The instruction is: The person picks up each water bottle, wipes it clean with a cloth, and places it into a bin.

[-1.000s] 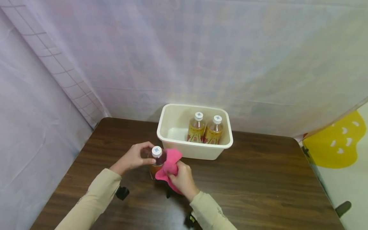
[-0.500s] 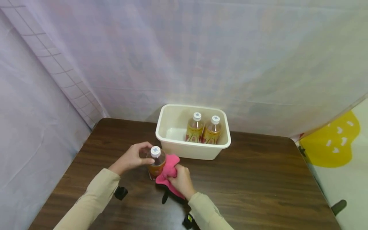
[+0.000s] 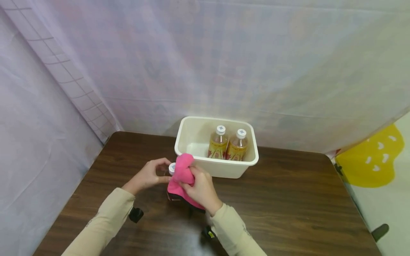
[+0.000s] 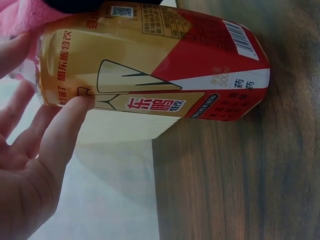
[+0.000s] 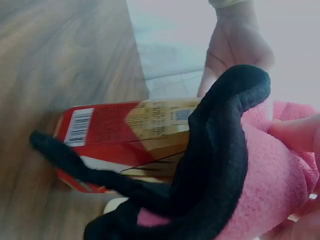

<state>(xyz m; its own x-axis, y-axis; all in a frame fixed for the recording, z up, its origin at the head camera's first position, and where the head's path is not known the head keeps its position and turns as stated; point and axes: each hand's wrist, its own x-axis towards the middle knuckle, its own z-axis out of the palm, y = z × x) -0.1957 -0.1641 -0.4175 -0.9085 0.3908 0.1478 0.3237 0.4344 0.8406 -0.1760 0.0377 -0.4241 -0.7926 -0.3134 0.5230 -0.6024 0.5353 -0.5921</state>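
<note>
My right hand (image 3: 200,190) has the pink cloth (image 3: 181,172) bunched in its grip, fingers curled round the fabric, pressing it over the shoulder and cap of the tea bottle (image 4: 150,75). The cloth's black edging (image 5: 220,165) trails down across the label on my side. Just left of that grip, my left hand (image 3: 148,176) steadies the same bottle: in the left wrist view the fingertips (image 4: 75,107) sit on the upper label, fingers fairly straight, more a bracing touch than a wrap. The bottle stands upright on the brown wooden surface (image 3: 288,199), directly between my two hands.

To wipe well here, I'd judge the left hand needs firmer contact low on the body, since rubbing near the cap could tip it. Short strokes, cloth kept folded so the loose edging doesn't drag.

Beyond the grip, just behind the cloth, sits the cream plastic bin (image 3: 192,138), with two matching bottles (image 3: 227,145) standing side by side toward its right end.
</note>
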